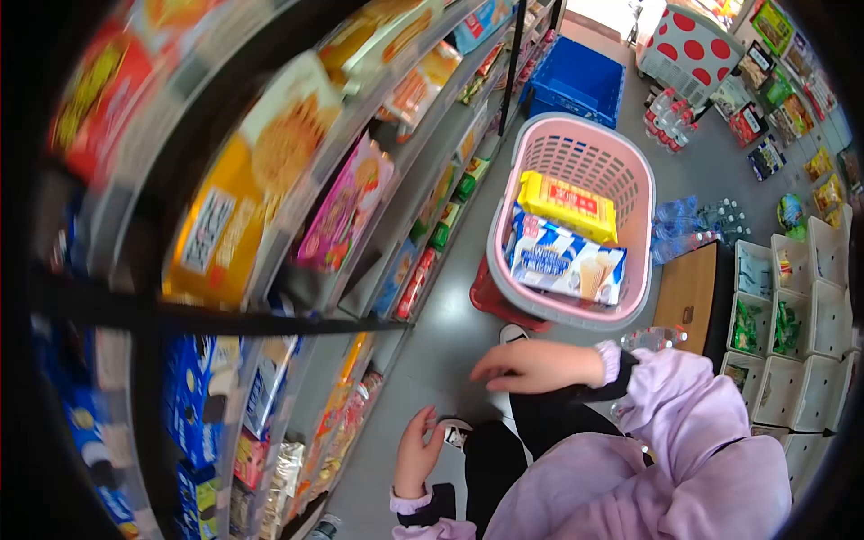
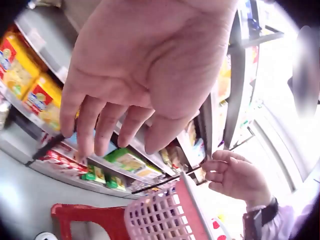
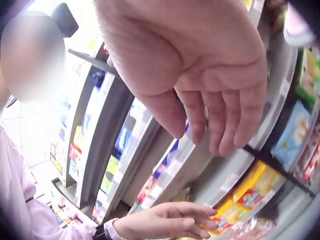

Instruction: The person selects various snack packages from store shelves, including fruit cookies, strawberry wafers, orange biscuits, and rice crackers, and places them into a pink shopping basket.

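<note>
Both hands hang in the air in front of the body and hold nothing. In the head view the left hand [image 1: 417, 453] is low, near the shelf side, its fingers loosely bent. The right hand [image 1: 540, 366] is farther forward, below the pink basket [image 1: 644, 171], fingers relaxed. Inside the basket lie a yellow packet [image 1: 569, 205] and a blue-and-white wafer packet [image 1: 567, 261]. A red stool [image 1: 490, 301] shows under the basket. The left wrist view has the left palm [image 2: 150, 65] large, with the right hand [image 2: 237, 177] beyond it.
Shelves of packaged snacks run along the left, with a yellow biscuit bag [image 1: 243, 189] and a pink packet [image 1: 346, 207] close by. Behind the basket stands a blue crate [image 1: 580, 76]. Water bottles [image 1: 670, 121], a wooden box [image 1: 688, 292] and white bins [image 1: 787, 360] are on the right.
</note>
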A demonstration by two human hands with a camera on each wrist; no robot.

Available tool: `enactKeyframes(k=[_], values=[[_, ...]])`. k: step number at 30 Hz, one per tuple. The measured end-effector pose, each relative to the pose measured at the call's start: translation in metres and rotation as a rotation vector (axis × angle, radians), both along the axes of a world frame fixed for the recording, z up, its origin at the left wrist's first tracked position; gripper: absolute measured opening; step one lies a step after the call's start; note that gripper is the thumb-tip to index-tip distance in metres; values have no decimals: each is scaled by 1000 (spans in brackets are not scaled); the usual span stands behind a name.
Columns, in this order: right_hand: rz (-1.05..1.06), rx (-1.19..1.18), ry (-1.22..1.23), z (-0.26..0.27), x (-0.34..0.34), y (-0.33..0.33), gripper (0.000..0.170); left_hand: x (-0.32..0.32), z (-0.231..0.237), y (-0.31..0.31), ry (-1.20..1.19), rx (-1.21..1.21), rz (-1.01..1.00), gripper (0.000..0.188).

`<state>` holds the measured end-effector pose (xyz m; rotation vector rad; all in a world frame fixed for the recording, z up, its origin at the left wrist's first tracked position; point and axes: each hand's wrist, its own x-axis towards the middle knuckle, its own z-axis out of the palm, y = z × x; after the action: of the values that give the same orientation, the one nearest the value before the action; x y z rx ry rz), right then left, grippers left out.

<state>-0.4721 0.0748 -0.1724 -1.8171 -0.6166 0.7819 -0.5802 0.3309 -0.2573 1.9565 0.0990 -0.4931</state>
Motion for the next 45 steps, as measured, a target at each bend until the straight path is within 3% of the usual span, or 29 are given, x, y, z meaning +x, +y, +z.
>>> enactKeyframes(k=[3, 5, 9, 13, 17, 21, 25, 27, 28, 29, 37, 40, 45], values=[[-74, -13, -81, 42, 59, -61, 25, 76, 35, -55, -2, 0, -65, 38], [-137, -52, -271, 58, 97, -97, 24, 123, 48, -88, -54, -37, -93, 36], [-202, -163, -331, 73, 175, -158, 24, 216, 40, -142, -85, -305, -80, 35], [-320, -187, -479, 34, 268, -195, 30, 309, 19, -191, -17, -514, 16, 36], [-328, -574, -442, -28, 383, -194, 36, 411, -10, -230, 164, -535, 132, 43], [-278, -821, -446, -53, 434, -171, 25, 469, -35, -248, 218, -546, 168, 47], [-228, -995, -440, -82, 463, -153, 24, 506, -65, -263, 151, -587, 151, 53], [-88, -1064, -421, -105, 485, -146, 29, 520, -84, -265, 134, -695, 183, 57], [25, -1151, -402, -166, 515, -154, 35, 526, -94, -264, 100, -734, 200, 58], [35, -1176, -397, -173, 523, -153, 34, 532, -104, -265, 65, -774, 215, 59], [12, -1218, -425, -195, 528, -141, 30, 550, -115, -284, 88, -931, 312, 49], [43, -1182, -450, -184, 522, -139, 28, 551, -100, -290, 163, -1041, 417, 40], [175, -1070, -496, -153, 492, -138, 26, 568, -126, -293, 208, -1247, 391, 35]])
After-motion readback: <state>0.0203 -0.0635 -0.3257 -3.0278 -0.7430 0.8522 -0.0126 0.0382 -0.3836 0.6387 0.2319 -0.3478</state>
